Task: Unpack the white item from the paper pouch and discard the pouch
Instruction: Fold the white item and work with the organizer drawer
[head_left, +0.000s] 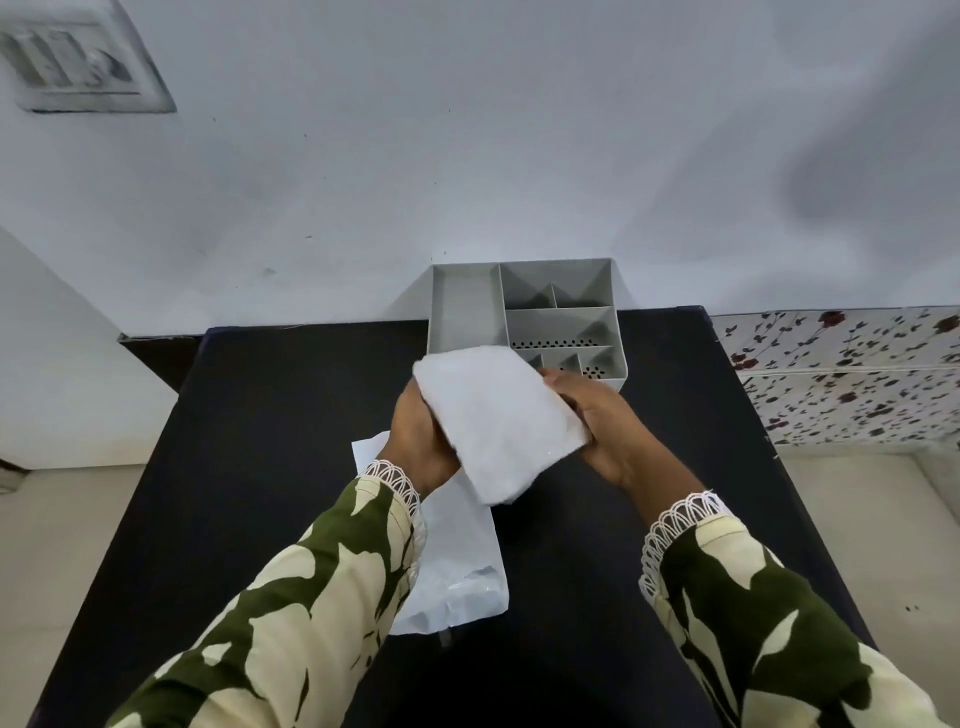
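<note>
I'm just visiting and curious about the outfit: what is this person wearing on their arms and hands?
Both arms are in long sleeves printed with dark olive-green and cream leaf-like patches. Each cuff ends in a band of white looped lace trim at the wrist. The left hand and right hand are bare: no gloves, and no rings, watch or bracelets show in this view.

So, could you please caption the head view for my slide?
Both hands hold the white item above the paper pouch.
</note>
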